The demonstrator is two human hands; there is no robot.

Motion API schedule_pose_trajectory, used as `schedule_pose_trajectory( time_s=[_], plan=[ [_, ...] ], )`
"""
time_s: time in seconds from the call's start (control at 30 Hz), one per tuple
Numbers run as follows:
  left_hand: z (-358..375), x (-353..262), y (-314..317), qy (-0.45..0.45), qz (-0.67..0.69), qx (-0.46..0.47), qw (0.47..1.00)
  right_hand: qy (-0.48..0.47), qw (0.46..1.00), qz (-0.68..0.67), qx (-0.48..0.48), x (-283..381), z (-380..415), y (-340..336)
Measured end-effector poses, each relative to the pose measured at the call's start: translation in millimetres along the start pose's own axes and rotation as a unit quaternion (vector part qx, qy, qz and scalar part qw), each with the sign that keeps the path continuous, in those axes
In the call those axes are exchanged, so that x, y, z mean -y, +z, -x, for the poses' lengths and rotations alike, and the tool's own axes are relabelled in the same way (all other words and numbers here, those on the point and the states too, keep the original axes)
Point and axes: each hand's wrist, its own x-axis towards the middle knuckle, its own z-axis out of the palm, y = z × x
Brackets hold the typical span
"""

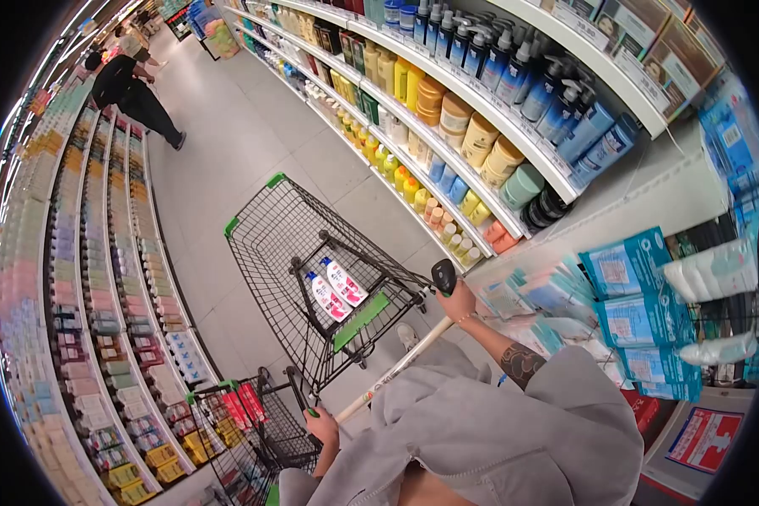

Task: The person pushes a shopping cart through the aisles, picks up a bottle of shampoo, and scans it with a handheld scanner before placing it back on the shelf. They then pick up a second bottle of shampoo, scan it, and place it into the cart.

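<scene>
A black wire shopping cart with green corners stands in front of me. Inside it lie two white bottles with blue tops and pink labels, side by side, near a green panel. My right hand is closed on the right end of the cart's pale handle bar, by a black knob-like end. At the bar's left end, my left hand is wrapped round the black and green corner piece.
A second cart with red items stands at the lower left. Shelves of bottles line the right, and packed shelves line the left. A person in black leans toward the left shelves. Blue packs hang at the right.
</scene>
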Motion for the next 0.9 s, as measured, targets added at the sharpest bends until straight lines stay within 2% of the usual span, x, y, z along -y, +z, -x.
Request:
schedule_pose_trajectory(
  time_s=[0.1, 0.13, 0.23, 0.37, 0.43, 0.5, 0.57, 0.63, 0.67, 0.77, 0.8, 0.9],
  plan=[
    [-31.1, -35.7, -0.9, -0.001, 0.001, 0.021, 1.000, 0.018, 1.000, 0.007, 0.010, 26.7, -30.2, 11.5],
    [-45.5, -35.3, 6.0, -0.002, 0.001, 0.010, 1.000, 0.043, 0.997, 0.019, 0.057, 39.1, -41.8, 11.1],
    [-85.3, -35.3, 12.7, 0.011, -0.028, 0.034, 0.999, 0.044, 0.997, 0.027, 0.065, 68.5, -66.0, 21.9],
    [-138.5, -47.0, 26.2, 0.021, -0.057, -0.005, 0.998, 0.050, 0.997, 0.033, 0.058, 103.1, -98.2, 40.5],
    [-156.8, -73.6, 20.7, 0.035, -0.087, -0.011, 0.996, 0.057, 0.996, 0.026, 0.063, 117.0, -113.2, 53.5],
    [-178.7, -100.8, 19.2, 0.038, -0.089, -0.016, 0.995, 0.025, 0.999, 0.012, 0.016, 129.4, -129.0, 69.2],
    [-210.8, -100.5, 26.8, 0.039, -0.080, -0.005, 0.996, 0.036, 0.999, 0.015, 0.026, 145.0, -146.1, 80.6],
    [-242.7, -104.0, 35.3, -0.011, 0.016, 0.027, 0.999, 0.046, 0.998, 0.004, 0.035, 162.7, -163.0, 93.4],
    [-257.4, -107.0, 38.3, -0.009, 0.021, 0.027, 0.999, 0.045, 0.999, 0.004, 0.021, 172.9, -169.4, 98.8],
    [-286.0, -114.7, 43.9, -0.008, -0.072, 0.013, 0.997, 0.078, 0.996, -0.014, 0.046, 202.7, -186.3, 95.6],
    [-306.9, -103.7, 54.8, -0.013, -0.049, 0.022, 0.998, 0.085, 0.995, -0.010, 0.059, 210.2, -196.8, 103.0],
    [-329.3, -185.1, 34.9, -0.008, -0.067, 0.046, 0.997, 0.093, 0.994, -0.013, 0.064, 235.4, -229.8, 122.7]
  ],
)
